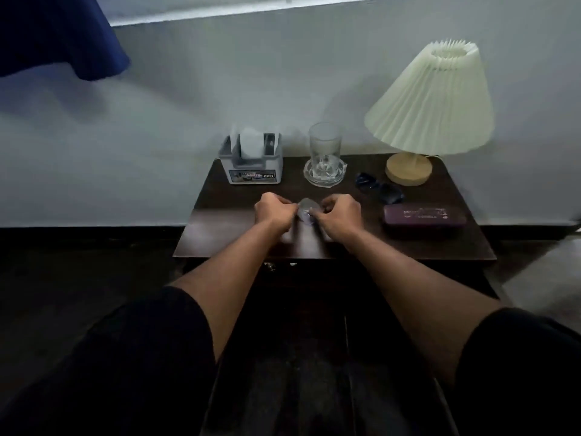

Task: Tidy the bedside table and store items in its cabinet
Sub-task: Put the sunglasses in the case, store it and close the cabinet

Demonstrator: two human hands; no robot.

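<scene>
Over the middle of the dark wooden bedside table, my left hand and my right hand both pinch a small pale, translucent item held between them; it is blurred and I cannot tell what it is. To the right lie dark sunglasses and a closed purple glasses case. At the back stand a white tissue box and an empty drinking glass on a clear glass coaster dish.
A table lamp with a cream pleated shade and wooden base occupies the back right corner. The cabinet front below the tabletop is dark. A blue curtain hangs top left. A pale wall runs behind.
</scene>
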